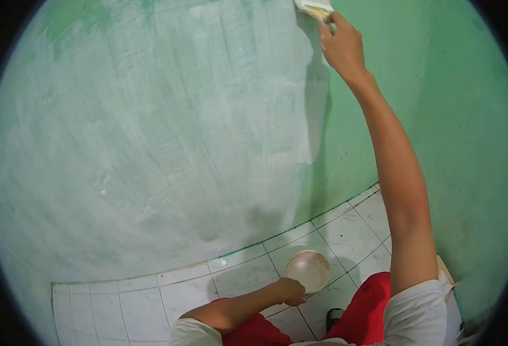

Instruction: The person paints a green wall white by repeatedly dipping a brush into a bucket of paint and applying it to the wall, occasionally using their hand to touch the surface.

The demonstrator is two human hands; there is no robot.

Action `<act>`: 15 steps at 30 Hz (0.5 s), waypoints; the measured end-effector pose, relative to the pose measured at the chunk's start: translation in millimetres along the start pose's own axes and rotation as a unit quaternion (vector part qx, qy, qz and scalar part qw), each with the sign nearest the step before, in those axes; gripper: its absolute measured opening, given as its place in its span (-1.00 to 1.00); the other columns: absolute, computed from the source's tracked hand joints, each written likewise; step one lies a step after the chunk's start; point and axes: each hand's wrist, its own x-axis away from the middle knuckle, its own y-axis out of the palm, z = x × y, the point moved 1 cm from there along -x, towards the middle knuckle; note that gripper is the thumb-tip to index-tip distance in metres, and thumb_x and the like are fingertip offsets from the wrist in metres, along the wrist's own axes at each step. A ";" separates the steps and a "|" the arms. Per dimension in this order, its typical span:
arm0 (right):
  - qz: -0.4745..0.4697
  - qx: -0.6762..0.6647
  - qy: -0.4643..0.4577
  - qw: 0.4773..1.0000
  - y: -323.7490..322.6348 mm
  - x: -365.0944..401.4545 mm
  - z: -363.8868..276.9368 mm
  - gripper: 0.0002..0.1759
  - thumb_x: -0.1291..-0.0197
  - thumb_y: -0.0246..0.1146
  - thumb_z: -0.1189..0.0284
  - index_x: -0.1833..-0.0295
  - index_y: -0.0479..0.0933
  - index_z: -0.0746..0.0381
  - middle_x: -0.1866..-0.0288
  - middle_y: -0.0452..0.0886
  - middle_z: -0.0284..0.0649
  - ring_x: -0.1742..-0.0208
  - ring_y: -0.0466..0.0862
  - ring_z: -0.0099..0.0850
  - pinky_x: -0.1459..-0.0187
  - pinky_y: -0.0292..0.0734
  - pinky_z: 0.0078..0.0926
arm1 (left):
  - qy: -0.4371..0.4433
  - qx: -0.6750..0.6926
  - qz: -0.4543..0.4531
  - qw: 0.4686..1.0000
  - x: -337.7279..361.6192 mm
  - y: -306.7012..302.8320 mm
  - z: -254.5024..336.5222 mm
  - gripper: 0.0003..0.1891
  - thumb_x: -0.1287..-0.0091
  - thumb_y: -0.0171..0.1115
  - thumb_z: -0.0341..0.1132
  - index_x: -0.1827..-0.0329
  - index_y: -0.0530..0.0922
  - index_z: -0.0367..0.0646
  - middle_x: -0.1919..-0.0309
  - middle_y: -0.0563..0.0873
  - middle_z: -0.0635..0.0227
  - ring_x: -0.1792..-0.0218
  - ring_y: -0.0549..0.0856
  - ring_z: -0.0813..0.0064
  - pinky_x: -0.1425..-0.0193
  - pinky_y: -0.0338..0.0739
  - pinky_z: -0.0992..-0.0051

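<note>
Left part of the wall (150, 144) is showing a thin whitish coat, streaky, with green coming through. The coat is ending at a straight vertical edge just left of your raised arm. Below it the tiled floor (121, 300) is running along the wall's bottom edge.

Your left hand (291, 291) is gripping the near rim of the paint bowl (310, 270), fingers curled over the edge. It's sitting low over the tiles, close to the wall's bottom edge. Can't tell if the bowl is resting on the floor or hanging off your grip. It's open-topped with pale paint inside.

My read on the bowl:
- Moderate weight, rigid shell.
- Liquid load, so it's going to slosh.
- Rim is probably slick with paint.
- A one-sided rim pinch is tip-prone. Thumb over the rim with fingers under the base would be steadier, held level.

Your right hand (341, 46) is reaching high, arm fully stretched, fist wrapping tight around the brush (316, 8) at the top edge of the wall in view. The brush head is touching the wall right at the boundary of the white coat. Only part of the brush is showing, and the handle is hidden in your fist.

My read on the brush:
- Light, with a stiff handle and soft, wet bristles.
- Overhead like this, expect drips heading for your wrist.
- Gripping close to the head is giving the most control.

Right of your arm, the green section (450, 115) of the wall is showing no coat.
</note>
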 end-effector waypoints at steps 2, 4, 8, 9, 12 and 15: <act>0.034 0.037 -0.042 0.998 4.8 22.2 9.7 -0.75 -0.34 0.22 0.34 0.04 0.58 0.31 0.56 0.61 -0.09 0.56 0.61 -0.31 0.44 0.47 -0.24 | 0.023 -0.025 0.013 0.999 -0.6 -3.8 3.6 -0.49 -0.53 0.08 0.10 0.10 0.77 -0.19 0.32 0.83 0.19 0.35 0.83 0.22 0.14 0.69 0.17; -0.008 0.019 0.009 1.000 -2.1 50.5 12.6 -0.76 -0.31 0.24 0.37 0.01 0.58 0.28 0.31 0.70 0.14 0.26 0.70 0.16 0.18 0.57 0.05 | 0.005 -0.020 -0.012 1.000 6.2 -8.8 8.2 -0.50 -0.51 0.10 0.10 0.05 0.77 -0.18 0.23 0.84 0.16 0.21 0.83 0.17 0.05 0.69 0.15; -0.040 0.037 0.018 0.998 -16.8 97.8 23.3 -0.75 -0.34 0.22 0.36 0.02 0.58 0.31 0.57 0.59 -0.06 0.54 0.60 -0.29 0.41 0.47 -0.19 | 0.020 -0.037 0.012 0.999 6.8 -6.3 8.3 -0.50 -0.49 0.13 0.10 0.01 0.76 -0.18 0.12 0.83 0.14 0.05 0.81 0.11 -0.06 0.67 0.14; -0.065 0.034 0.035 0.997 -23.4 107.8 27.6 -0.75 -0.35 0.22 0.36 0.01 0.57 0.31 0.58 0.55 -0.10 0.56 0.54 -0.34 0.43 0.44 -0.24 | 0.017 -0.036 -0.002 0.999 9.3 -9.0 11.1 -0.50 -0.48 0.14 0.10 -0.01 0.76 -0.17 0.08 0.82 0.11 0.00 0.79 0.09 -0.09 0.66 0.13; -0.103 0.021 0.062 0.993 -49.0 103.0 34.0 -0.74 -0.35 0.24 0.35 0.00 0.57 0.32 0.60 0.49 -0.19 0.58 0.44 -0.43 0.46 0.36 -0.33 | 0.006 -0.022 -0.013 1.000 12.4 -10.3 12.1 -0.51 -0.47 0.15 0.10 -0.02 0.76 -0.17 0.03 0.81 0.09 -0.05 0.78 0.05 -0.12 0.66 0.11; -0.089 0.026 0.051 0.994 -73.6 71.0 9.0 -0.72 -0.35 0.26 0.34 -0.01 0.58 0.32 0.60 0.46 -0.24 0.58 0.38 -0.51 0.49 0.29 -0.39 | 0.008 -0.019 -0.013 1.000 10.4 -11.9 12.4 -0.51 -0.46 0.16 0.10 -0.01 0.76 -0.18 0.03 0.81 0.08 -0.04 0.78 0.05 -0.11 0.66 0.10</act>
